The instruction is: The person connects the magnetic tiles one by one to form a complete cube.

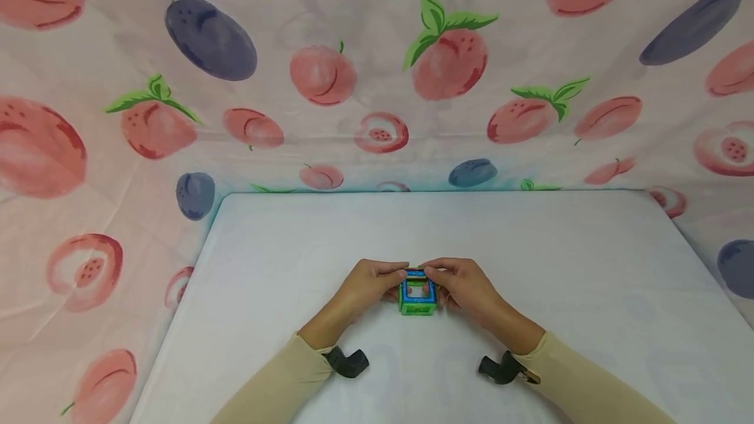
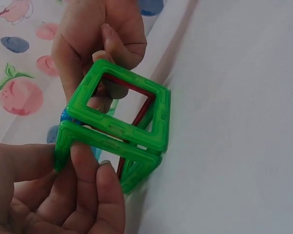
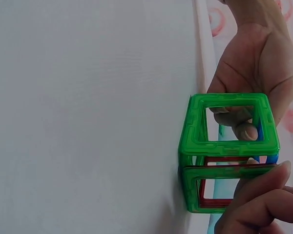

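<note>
A small hollow box of magnetic tiles point(image 1: 417, 310) stands on the white table, held between both hands. Its open square frames are green, with a blue tile on top and a red one showing inside. From the left side, my left hand point(image 1: 372, 281) grips the box, its thumb at the top edge. My right hand point(image 1: 465, 284) holds the opposite side, thumb also on the top. In the left wrist view, fingertips point(image 2: 84, 163) press a green frame point(image 2: 158, 117). The right wrist view shows fingers point(image 3: 254, 200) pinching the edge of another green frame point(image 3: 229, 147).
White cloth covers the table point(image 1: 283, 234). A fruit-print curtain point(image 1: 389, 31) hangs behind the back edge and along the sides. Black curved pieces point(image 1: 349, 364) sit at both wrists, beside beige sleeves point(image 1: 283, 378).
</note>
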`<state>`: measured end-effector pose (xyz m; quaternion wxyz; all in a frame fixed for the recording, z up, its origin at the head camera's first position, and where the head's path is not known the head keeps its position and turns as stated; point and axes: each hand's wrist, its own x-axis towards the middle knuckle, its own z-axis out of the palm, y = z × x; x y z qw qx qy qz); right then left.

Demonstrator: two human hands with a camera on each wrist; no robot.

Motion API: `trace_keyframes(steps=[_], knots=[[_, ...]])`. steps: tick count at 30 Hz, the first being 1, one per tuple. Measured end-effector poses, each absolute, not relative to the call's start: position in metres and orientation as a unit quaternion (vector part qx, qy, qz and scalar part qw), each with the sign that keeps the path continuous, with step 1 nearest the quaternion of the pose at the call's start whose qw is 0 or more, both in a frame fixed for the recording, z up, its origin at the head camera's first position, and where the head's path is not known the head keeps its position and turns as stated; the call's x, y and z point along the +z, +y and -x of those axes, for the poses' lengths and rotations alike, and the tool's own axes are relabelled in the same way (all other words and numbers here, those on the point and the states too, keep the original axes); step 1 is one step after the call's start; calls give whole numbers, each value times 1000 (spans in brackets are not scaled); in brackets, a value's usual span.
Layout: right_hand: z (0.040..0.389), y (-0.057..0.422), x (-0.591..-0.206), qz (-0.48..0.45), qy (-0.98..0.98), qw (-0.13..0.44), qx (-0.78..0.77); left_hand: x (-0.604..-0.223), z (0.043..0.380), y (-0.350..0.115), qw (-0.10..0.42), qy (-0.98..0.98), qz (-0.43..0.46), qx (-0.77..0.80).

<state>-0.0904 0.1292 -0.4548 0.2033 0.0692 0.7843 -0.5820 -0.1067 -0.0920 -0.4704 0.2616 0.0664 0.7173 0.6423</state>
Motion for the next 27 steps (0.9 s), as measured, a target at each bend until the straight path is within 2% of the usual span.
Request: trace_keyframes(steps=[12,21,27], knots=[[91,139,-458,-5,778,241,-580,-467,110,-97,298,705,-85,638],[96,145,-459,-9,739,289,-608,-470,112,-96,302,690,-59,654],[99,149,-456,-2,735,300,-609,-468,114,-93,312,677,-56,664]])
